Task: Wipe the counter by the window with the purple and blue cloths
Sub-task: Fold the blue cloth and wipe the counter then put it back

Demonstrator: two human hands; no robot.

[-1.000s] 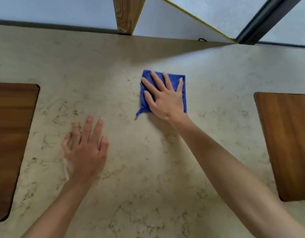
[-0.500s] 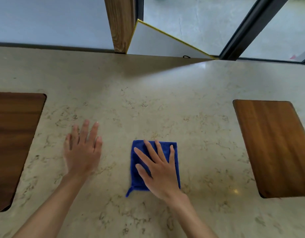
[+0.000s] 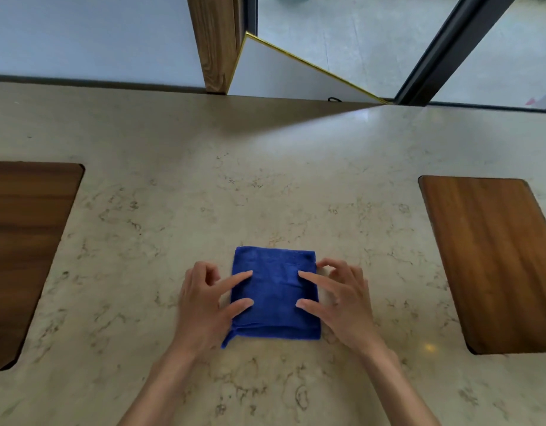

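We have the blue cloth (image 3: pixel 274 293) lying folded flat on the counter (image 3: pixel 265 186), close to us & well away from the window (image 3: pixel 373 41). Our left hand (image 3: pixel 204 305) & right hand (image 3: pixel 342 302) sit on each side of it, fingers spread loose, w/ a finger and thumb tip of each resting on top. Nothing is gripped.

What could go wrong, we think: if we push w/ only fingertips, the cloth may bunch up or come unfolded, esp. at the loose corner near our left wrist. Also we can't see the purple cloth, so that part may get missed.

No bowls, boxes or other containers here, just two wood boards (image 3: pixel 493 262) at the sides.
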